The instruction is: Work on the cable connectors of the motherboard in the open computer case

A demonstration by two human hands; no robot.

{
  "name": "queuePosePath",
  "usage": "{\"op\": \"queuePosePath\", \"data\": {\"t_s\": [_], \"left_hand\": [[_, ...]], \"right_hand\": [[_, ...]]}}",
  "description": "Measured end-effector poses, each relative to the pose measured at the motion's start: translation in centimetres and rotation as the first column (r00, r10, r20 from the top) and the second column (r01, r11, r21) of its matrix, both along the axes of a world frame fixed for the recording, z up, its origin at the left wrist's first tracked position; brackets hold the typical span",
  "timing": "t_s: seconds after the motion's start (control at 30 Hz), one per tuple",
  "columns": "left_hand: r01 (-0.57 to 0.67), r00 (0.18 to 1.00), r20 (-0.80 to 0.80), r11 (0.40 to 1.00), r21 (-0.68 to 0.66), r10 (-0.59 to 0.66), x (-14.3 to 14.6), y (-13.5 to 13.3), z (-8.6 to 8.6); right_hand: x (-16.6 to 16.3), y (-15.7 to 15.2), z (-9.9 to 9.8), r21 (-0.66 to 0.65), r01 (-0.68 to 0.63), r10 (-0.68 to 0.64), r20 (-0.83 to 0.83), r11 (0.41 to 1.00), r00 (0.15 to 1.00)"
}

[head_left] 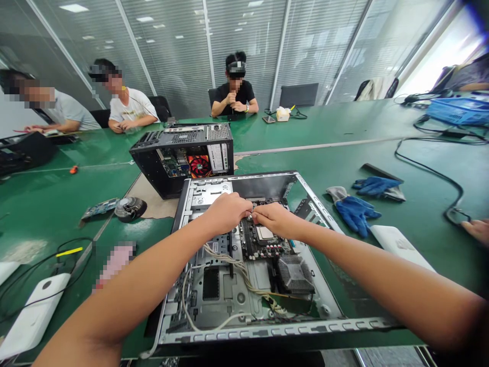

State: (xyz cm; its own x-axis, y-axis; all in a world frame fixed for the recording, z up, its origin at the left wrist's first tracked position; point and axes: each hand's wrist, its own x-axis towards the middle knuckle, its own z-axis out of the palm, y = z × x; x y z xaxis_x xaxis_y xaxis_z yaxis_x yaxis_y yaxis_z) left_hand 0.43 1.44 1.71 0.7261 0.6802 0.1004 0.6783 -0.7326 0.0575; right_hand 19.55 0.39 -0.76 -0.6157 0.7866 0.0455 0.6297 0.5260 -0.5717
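Inside the rim of the open computer case (214, 334), I see my left hand (230, 211) and right hand (278, 219) meet over the motherboard (249, 245), fingers pinched, their hold unclear. A heat sink (295, 275) and cables (244, 272) crowd the near side; a second case (153, 171) stands beyond on the green table (324, 127).

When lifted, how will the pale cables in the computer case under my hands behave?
The pale cables are probably floppy: they curve across the nearer computer case. Lifting one may drag others, since several run bunched together.
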Motion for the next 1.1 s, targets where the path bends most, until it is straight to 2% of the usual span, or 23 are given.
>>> {"op": "queuePosePath", "data": {"t_s": [0.3,0.57,0.7,0.97,1.1], "left_hand": [[-0.079,0.99,0.115,0.995,-0.066,0.086,-0.2,0.01,-0.26],[-0.028,1.0,0.012,0.999,0.031,0.028,0.0,0.08,0.08],[-0.017,1.0,-0.013,0.999,0.037,0.018,0.13,-0.02,0.29],[-0.051,0.995,0.088,0.998,0.025,0.049,-0.14,-0.11,-0.1],[-0.001,0.996,0.094,0.997,0.083,-0.007,-0.07,0.05,-0.16]], "right_hand": [[-0.17,0.11,-0.04,-0.019,0.017,-0.018,-0.009,1.0,1.0],[-0.1,0.21,-0.17,-0.004,-0.009,0.009,-0.008,1.0,1.0],[-0.1,0.11,-0.02,0.001,0.0,0.0,-0.021,1.0,1.0],[-0.07,0.14,0.15,-0.026,0.018,-0.019,-0.034,1.0,0.999],[-0.13,0.09,0.29,-0.044,0.011,-0.012,-0.03,0.999,0.999]]}}
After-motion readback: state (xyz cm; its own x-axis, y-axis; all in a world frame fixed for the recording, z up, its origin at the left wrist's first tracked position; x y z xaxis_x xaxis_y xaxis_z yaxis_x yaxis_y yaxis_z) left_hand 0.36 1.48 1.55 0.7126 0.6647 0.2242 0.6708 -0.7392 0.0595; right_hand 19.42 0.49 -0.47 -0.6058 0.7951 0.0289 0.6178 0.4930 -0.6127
